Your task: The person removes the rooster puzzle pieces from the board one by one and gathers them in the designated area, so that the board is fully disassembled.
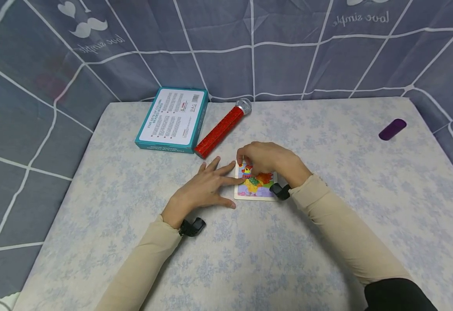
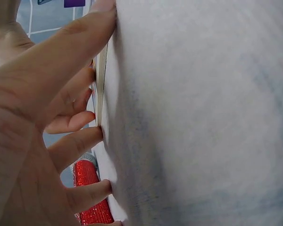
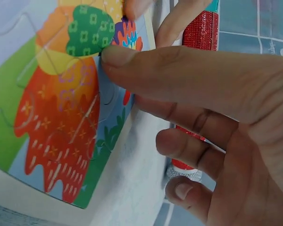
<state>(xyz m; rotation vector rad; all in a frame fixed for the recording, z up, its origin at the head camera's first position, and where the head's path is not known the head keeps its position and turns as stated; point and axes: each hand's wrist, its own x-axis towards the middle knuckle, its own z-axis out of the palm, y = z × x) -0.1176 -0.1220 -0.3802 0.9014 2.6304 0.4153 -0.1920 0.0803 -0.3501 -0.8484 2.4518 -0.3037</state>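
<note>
A small jigsaw puzzle (image 1: 252, 190) with a colourful chicken picture and a pale border lies on the table. My left hand (image 1: 203, 188) lies at its left side with fingers spread; the forefinger reaches onto the picture, and the thumb is by the lower left corner. With bent fingers, my right hand (image 1: 270, 159) holds the upper part of the puzzle. In the right wrist view, its thumb (image 3: 120, 56) presses on the picture (image 3: 61, 117) beside a green patterned patch, and the forefinger is at the border. Whether a loose piece is under these fingertips is hidden.
Behind the left hand lie a red glittery microphone (image 1: 220, 131) with a silver head and a teal-edged box (image 1: 172, 116) with a white printed face. A purple cylinder (image 1: 392, 129) is at the far right. A grey checked curtain (image 1: 284, 65) hangs behind the table (image 1: 226, 259).
</note>
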